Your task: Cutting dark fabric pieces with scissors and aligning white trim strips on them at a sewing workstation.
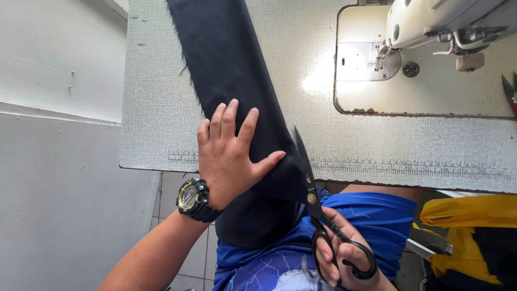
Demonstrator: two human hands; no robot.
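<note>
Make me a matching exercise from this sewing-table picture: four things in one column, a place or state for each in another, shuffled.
Things:
1. long strip of dark navy cloth
2. black-handled tailor's scissors
3. black and yellow wristwatch
4. white sewing machine

Places or states:
A. on the left wrist
B. top right, on the table
C. pressed flat under the left hand
D. gripped in the right hand

Pairs: 1-C, 2-D, 3-A, 4-B

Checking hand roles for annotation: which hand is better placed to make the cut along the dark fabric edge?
Right. The right hand already has fingers through the black scissors, blades lying along the dark fabric edge. The left hand lies flat on the fabric, pinning it to the table.
</note>
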